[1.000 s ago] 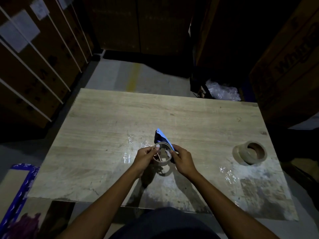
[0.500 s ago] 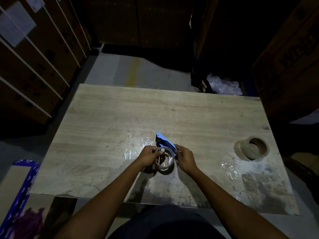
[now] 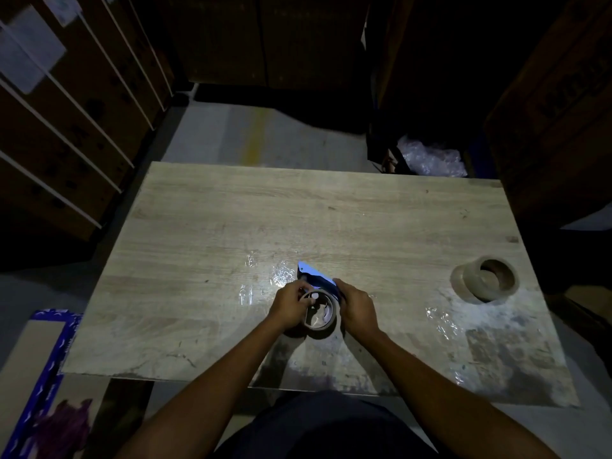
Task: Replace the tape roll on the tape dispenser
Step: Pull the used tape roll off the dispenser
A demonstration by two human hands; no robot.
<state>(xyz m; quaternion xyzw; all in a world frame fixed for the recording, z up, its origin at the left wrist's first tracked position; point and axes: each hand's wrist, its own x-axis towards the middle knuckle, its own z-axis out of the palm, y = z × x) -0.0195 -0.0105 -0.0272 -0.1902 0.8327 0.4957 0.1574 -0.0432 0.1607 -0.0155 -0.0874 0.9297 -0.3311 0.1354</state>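
- Head view: a pale wood-grain counter [image 3: 205,246] fills the middle of a dim room, with both forearms reaching in from the 6 o'clock edge.
- The left hand [image 3: 288,305] is closed around the left rim of a nearly spent tape roll [image 3: 320,313], fingers curled over its top edge.
- The right hand [image 3: 356,306] is wrapped around the right side of the same roll and the body of the blue tape dispenser [image 3: 314,273].
- The roll stands on edge between the two hands, just above or on the counter; which one cannot be told. Its open core faces the camera and a small pale hub shows at its upper left.
- The dispenser's blue nose sticks out from the hands toward 11 o'clock, catching bright light.
- A fuller roll of brown tape [image 3: 486,279] lies flat on the counter at 3 o'clock, well apart from the hands, its hole facing up.
- Shiny scraps of clear tape [image 3: 280,271] are stuck to the counter just left of the dispenser.
- A blue-edged cardboard sheet [image 3: 43,359] lies on the floor at 8 o'clock.
- Crumpled clear plastic wrap [image 3: 430,159] sits beyond the counter's far edge at 1 o'clock.
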